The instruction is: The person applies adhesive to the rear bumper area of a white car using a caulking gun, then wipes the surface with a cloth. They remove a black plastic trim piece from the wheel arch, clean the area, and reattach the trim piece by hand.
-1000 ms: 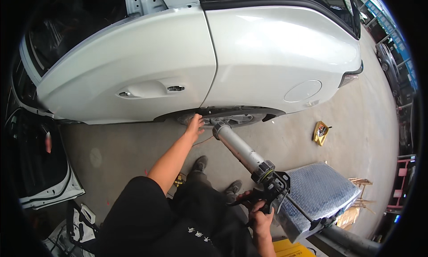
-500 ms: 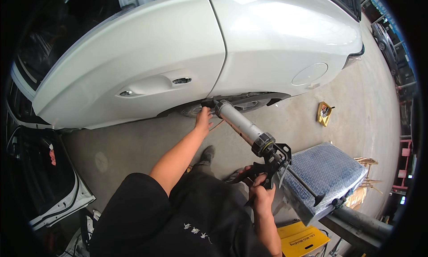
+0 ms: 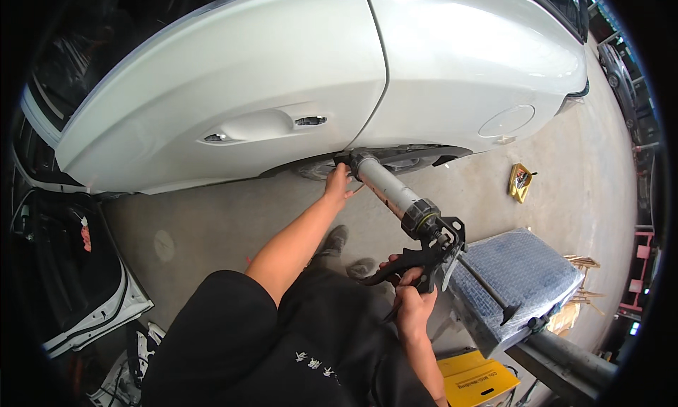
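Note:
A caulking gun [image 3: 390,186] with a silver barrel and black collars slants from my body toward the wheel arch of a white car [image 3: 296,68]. My right hand [image 3: 413,302] is closed round its black handle and trigger, with the long plunger rod sticking out behind. At the front end, my left hand [image 3: 339,186] is closed at the dark nozzle end, with some fingers hidden behind it. The nozzle end lies close to the wheel [image 3: 406,163] and the lower edge of the bodywork; whether it touches cannot be made out.
On my right stands a box wrapped in bubble film [image 3: 519,276], beside a grey metal beam [image 3: 565,357]. Below it is a yellow panel [image 3: 477,382]. A small yellow tray [image 3: 521,183] with items lies on the floor. A detached car door [image 3: 78,280] stands at left.
The view has shifted slightly, so the car and gun sit further right in the picture. Both hands keep their hold on the caulking gun.

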